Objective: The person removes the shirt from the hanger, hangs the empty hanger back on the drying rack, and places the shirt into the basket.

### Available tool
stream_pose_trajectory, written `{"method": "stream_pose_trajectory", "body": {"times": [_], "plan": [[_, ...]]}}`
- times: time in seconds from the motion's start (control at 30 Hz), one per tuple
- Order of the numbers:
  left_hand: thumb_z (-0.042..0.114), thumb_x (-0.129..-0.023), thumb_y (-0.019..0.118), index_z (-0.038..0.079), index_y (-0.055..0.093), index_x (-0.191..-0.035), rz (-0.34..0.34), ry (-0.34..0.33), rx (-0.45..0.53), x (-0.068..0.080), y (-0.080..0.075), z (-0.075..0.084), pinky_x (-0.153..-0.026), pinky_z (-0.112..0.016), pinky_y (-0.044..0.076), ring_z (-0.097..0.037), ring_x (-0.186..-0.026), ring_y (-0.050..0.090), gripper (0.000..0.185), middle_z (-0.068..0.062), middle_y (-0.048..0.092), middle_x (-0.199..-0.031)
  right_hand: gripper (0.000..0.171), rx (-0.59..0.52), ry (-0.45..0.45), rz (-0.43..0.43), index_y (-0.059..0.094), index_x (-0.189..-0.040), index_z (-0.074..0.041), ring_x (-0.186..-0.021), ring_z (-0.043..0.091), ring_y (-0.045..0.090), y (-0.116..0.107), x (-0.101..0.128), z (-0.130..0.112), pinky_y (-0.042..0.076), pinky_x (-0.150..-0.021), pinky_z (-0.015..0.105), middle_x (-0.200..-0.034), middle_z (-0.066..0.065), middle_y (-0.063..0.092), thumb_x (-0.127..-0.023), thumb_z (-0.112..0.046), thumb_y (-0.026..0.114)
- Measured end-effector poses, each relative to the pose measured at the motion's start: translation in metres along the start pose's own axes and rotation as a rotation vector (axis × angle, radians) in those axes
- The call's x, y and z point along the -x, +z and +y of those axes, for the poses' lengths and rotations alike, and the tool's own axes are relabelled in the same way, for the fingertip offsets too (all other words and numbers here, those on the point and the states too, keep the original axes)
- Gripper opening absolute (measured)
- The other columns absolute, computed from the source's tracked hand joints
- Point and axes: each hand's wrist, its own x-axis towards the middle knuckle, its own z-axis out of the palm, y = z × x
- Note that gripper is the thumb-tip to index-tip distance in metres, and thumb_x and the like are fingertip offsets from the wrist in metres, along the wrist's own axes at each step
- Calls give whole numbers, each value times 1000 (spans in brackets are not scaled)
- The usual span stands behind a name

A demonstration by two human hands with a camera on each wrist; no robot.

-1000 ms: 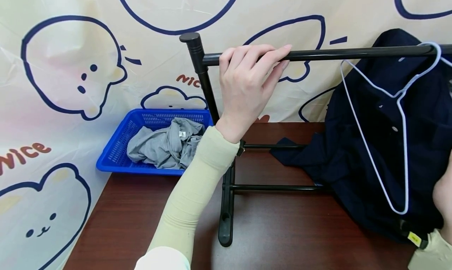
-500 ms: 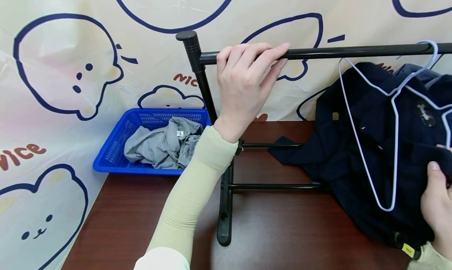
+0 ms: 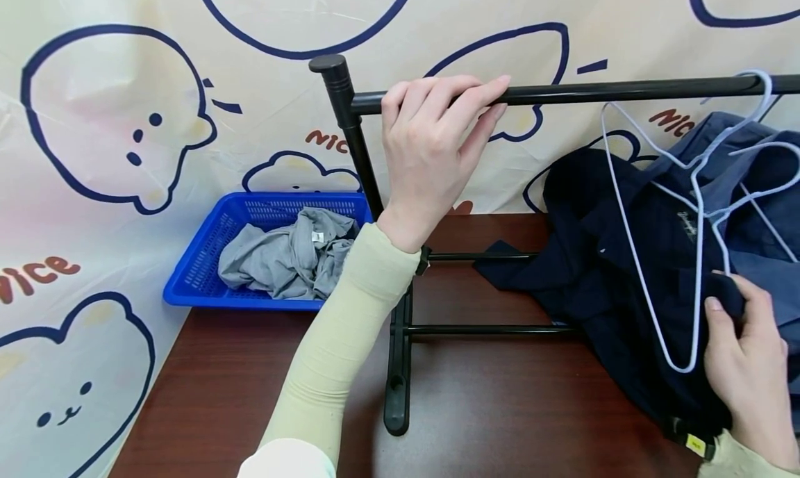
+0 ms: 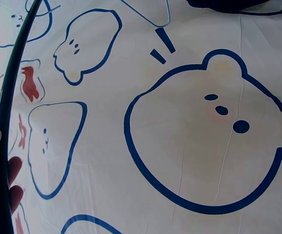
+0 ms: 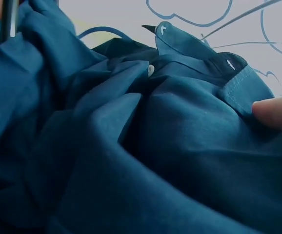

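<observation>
My left hand [image 3: 431,144] grips the black top bar [image 3: 600,91] of a clothes rack near its left end. The left wrist view has fingertips [image 4: 15,168] curled round the bar. At the right, my right hand [image 3: 746,353] pinches the edge of a navy shirt [image 3: 625,256], thumb in front. The thumb lies on the cloth near a buttonhole in the right wrist view. A pale hanger [image 3: 700,283] hangs from the bar in front of the shirt. Behind it a second pale hanger [image 3: 740,201] lies at the shirt's neck, its hook off the bar.
A blue basket [image 3: 187,269] holding a crumpled grey garment [image 3: 281,256] stands at the back left. The rack's black foot [image 3: 397,394] and lower rails [image 3: 487,330] rest on the brown table [image 3: 531,408]. A cartoon-printed sheet [image 3: 262,82] covers the wall.
My right hand has come further into view, moving left with the shirt's edge. The shirt's top has dropped from bar height and opened, showing the second hanger. My left hand stays on the bar.
</observation>
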Motion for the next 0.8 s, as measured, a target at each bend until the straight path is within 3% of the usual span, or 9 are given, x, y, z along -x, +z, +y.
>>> {"method": "stream_pose_trajectory", "body": {"times": [0.1, 0.2, 0.37, 0.53, 0.67, 0.8], "plan": [[33, -104, 60, 22, 80, -116, 0, -1, 1, 0, 0, 0, -96, -39, 36, -18, -102, 61, 25, 5, 74, -104, 49, 18, -8, -60, 40, -155, -18, -123, 50, 48, 5, 1, 3, 31, -109, 52, -146, 25, 50, -107, -18, 45], [33, -104, 60, 21, 80, -116, -3, -1, 4, 0, 0, 0, -96, -39, 36, -18, -102, 60, 25, 5, 74, -104, 47, 7, -74, -95, 42, -154, -15, -114, 50, 48, 11, 1, 10, 31, -101, 54, -135, 28, 54, -107, -20, 47], [33, -104, 60, 21, 79, -117, -10, -2, 9, 0, 1, 0, -96, -39, 36, -18, -102, 60, 26, 4, 74, -105, 45, -44, -206, -180, 44, -152, -12, -121, 56, 45, 21, -3, 24, 27, -110, 53, -142, 28, 49, -107, -21, 47], [33, -105, 59, 21, 79, -117, -17, -6, 8, 1, 1, 1, -97, -39, 35, -18, -103, 60, 27, 4, 74, -105, 47, -9, -253, -297, 39, -154, -7, -126, 61, 40, 34, -10, 33, 25, -111, 59, -145, 37, 42, -110, -22, 42], [33, -105, 58, 21, 79, -117, -20, -4, 8, 1, 1, 1, -97, -39, 35, -18, -103, 60, 27, 4, 74, -105, 44, 17, -313, -249, 45, -147, 3, -124, 59, 40, 49, -14, 37, 19, -111, 59, -134, 42, 45, -109, -18, 45], [33, -105, 59, 22, 79, -116, -6, -2, -2, 1, 1, 0, -97, -39, 36, -18, -103, 60, 26, 5, 74, -105, 39, 38, -385, -209, 50, -137, 9, -126, 61, 35, 62, -21, 43, 15, -105, 70, -132, 46, 42, -107, -15, 47]]}}
